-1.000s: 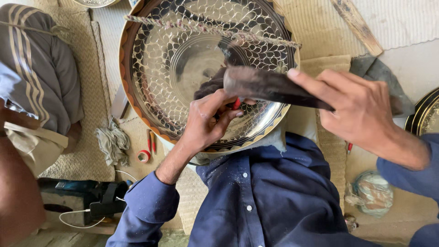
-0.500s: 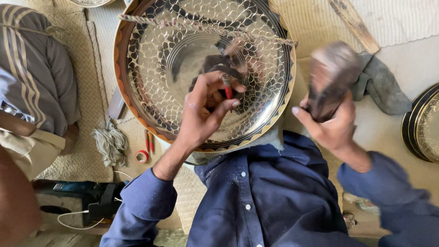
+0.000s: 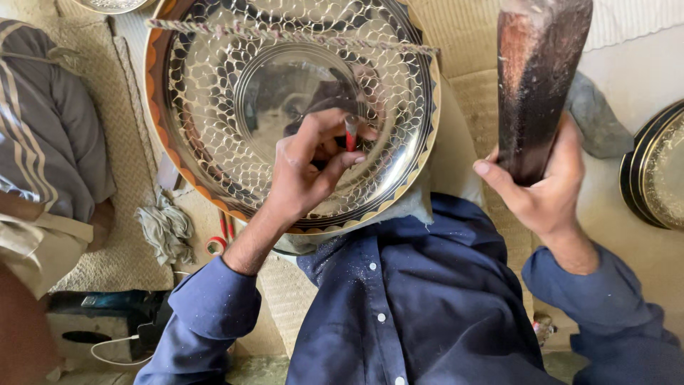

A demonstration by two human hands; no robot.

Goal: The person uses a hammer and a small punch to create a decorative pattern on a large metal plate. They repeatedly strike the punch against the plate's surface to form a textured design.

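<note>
**Punch on the tray, mallet raised**

The big round metal tray [image 3: 214,142], shiny at the centre and covered in a scale-like engraved pattern with an orange-edged rim, fills the space just beyond the left hand's grip and leans against the person's lap. A twisted cord [image 3: 285,34] crosses its upper part, well above the grip.

The dark wooden mallet [image 3: 538,78] stands nearly upright, its worn head rising above the right hand [image 3: 548,189], whose fingers are wrapped tightly round its lower end; it is held off to the side, apart from the tray.

The left hand [image 3: 306,175] rests on the tray's patterned band, thumb and fingers pressed together in a pinch on a small red-handled punch [image 3: 350,135], its tip touching the metal near the smooth centre.

Below and outward of the left grip, on the woven mat [image 3: 121,178], lie a crumpled grey rag [image 3: 165,229] and red-handled scissors [image 3: 219,239]. Beyond the right hand a second decorated tray [image 3: 659,171] shows at the edge.
</note>
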